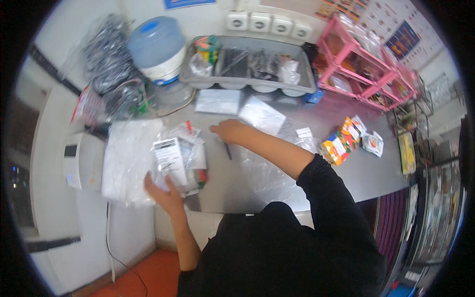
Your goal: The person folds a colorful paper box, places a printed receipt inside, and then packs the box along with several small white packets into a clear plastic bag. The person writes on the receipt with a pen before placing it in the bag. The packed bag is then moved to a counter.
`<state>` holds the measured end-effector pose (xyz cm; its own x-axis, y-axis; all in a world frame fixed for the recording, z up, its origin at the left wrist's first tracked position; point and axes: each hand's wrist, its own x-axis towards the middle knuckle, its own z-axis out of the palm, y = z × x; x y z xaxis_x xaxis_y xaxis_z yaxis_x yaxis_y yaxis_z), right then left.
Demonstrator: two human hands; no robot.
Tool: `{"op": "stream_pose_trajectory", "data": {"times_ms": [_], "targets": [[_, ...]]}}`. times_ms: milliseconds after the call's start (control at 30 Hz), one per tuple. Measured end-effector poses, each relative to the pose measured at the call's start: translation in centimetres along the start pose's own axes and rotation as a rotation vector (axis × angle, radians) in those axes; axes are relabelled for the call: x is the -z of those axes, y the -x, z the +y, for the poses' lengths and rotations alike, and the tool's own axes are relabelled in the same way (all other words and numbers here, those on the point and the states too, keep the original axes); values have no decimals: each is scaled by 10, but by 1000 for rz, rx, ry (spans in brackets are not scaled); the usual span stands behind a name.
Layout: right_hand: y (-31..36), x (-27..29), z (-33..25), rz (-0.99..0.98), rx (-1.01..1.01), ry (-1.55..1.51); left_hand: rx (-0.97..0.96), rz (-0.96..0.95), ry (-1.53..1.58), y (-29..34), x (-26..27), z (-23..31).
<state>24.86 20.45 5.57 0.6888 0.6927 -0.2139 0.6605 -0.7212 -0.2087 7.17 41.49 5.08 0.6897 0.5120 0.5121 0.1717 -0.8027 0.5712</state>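
My left hand (167, 194) is low at the left, thumb and fingers apart, against the near edge of a white printed slip (170, 159). The slip lies on a pile of clear plastic packets (194, 148) with red and green bits. Beside the pile, large white plastic bags (129, 161) hang over the table's edge. My right hand (231, 131) reaches across the metal table with curled fingers. A thin dark pen (228, 151) sticks out from its near side, seemingly in its grip; the upper part is hidden. White pads of sheets (218, 102) lie just beyond it.
A grey divided tray (203, 79) holds wrapped items behind the pads. A blue-topped dispenser (156, 44) stands back left, beside bundled dark plastic (106, 52). Colourful packets (342, 141) lie right, below a pink rack (341, 54). A white device (84, 161) is on the left wall.
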Motion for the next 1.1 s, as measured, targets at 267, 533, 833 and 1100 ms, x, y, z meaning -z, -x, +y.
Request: {"op": "stream_pose_trajectory", "data": {"times_ms": [267, 533, 833, 1100], "targets": [[71, 149, 187, 479, -440, -186, -212, -62, 266, 33, 15, 70], [59, 80, 280, 803, -498, -145, -226, -145, 393, 6, -6, 161], [85, 132, 238, 651, -317, -451, -494, -457, 449, -55, -135, 264], [43, 30, 334, 324, -552, 104, -386, -461, 522, -47, -130, 241]]}}
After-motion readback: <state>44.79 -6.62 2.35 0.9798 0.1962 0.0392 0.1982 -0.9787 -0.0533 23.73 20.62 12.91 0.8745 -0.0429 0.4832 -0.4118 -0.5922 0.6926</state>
